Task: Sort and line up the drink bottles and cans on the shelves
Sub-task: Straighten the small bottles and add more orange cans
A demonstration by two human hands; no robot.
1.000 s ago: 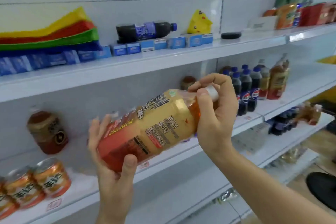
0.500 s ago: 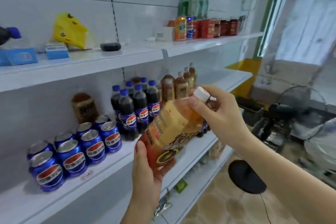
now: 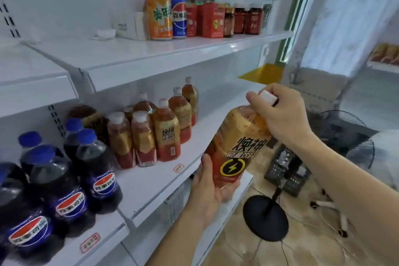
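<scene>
Now the orange energy-drink bottle (image 3: 236,149) hangs tilted in the air just right of the middle shelf (image 3: 151,181). Its base sits in the curled fingers of the left hand (image 3: 212,188), while the right hand (image 3: 280,114) pinches its white cap (image 3: 268,97). Matching bottles (image 3: 155,134) stand on the shelf to the left, with cola bottles (image 3: 64,179) nearer.

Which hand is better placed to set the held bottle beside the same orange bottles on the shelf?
Probably the right hand: it grips the orange bottle at its cap, while the left hand only supports the base.
</scene>
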